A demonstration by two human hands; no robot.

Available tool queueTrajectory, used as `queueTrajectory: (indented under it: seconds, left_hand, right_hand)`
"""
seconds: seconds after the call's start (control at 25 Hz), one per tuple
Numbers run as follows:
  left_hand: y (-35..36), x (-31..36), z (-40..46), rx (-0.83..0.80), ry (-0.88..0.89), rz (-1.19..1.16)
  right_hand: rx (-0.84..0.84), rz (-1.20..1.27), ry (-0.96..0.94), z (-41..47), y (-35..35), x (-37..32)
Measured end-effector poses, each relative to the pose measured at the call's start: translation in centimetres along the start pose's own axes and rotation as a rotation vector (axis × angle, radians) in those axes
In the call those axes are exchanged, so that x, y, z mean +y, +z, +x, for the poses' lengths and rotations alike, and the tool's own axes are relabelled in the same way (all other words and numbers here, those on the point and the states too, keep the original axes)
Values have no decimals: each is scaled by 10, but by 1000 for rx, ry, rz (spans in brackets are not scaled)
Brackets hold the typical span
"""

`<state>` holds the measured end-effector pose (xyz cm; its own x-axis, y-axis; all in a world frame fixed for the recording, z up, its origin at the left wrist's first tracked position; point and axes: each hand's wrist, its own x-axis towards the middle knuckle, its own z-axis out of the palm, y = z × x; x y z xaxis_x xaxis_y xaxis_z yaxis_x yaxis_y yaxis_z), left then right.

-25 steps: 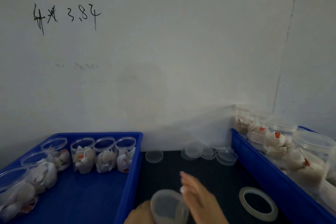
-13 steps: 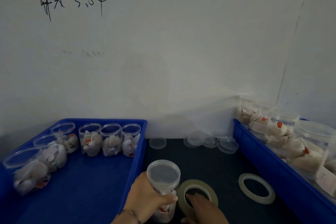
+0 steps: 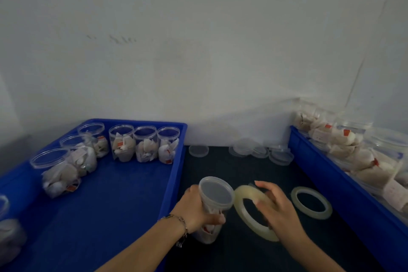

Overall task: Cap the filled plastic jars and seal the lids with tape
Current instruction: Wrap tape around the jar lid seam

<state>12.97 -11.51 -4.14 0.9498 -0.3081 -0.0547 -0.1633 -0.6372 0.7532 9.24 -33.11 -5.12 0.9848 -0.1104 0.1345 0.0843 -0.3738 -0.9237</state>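
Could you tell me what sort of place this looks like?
Probably a small hand-packing station: blue trays hold rows of filled plastic jars, loose lids lie by the wall, and tape rolls sit on the dark table.

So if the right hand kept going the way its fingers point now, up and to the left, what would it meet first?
Probably the capped jar that the left hand grips. The right hand holds a tape roll whose near edge already sits beside the lid, so the roll would likely touch first. Depth from one view is uncertain.
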Motion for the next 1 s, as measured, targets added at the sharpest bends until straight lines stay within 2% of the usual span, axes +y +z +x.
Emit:
queueTrajectory:
  seconds: [0.12, 0.16, 0.2, 0.28, 0.36, 0.44, 0.52, 0.64, 0.8, 0.88, 1.0]
  left_hand:
    - [-1, 8, -6, -13, -186, 118]
    - [-2, 11, -8, 36, -182, 140]
    - [-4, 15, -11, 85, -103, 180]
    - [-7, 24, -18, 193, 208, 259]
    - [-6, 32, -25, 202, 482, 162]
    - [-1, 35, -29, 195, 623, 146]
    - [4, 38, -28, 180, 668, 245]
    - [8, 38, -23, 133, 579, 381]
    - [10, 30, -29, 167, 383, 146]
    - [9, 31, -33, 106, 284, 45]
    - [4, 33, -34, -8, 212, 108]
  right_hand:
    - [16, -57, -144, -17, -5, -9]
    - [20, -86, -185, -20, -6, -13]
    - [14, -118, -217, -23, -7, -17]
    - [-40, -182, -271, -29, -4, -24]
    - [-108, -260, -317, -32, 0, -28]
    - [-133, -343, -366, -34, 5, -32]
    - [-135, -401, -391, -34, 9, -34]
    - [-137, -484, -382, -36, 11, -34]
    - [-160, -584, -326, -39, 16, -32]
    - [-179, -593, -294, -40, 19, -30]
    - [-237, -590, -204, -40, 19, -30]
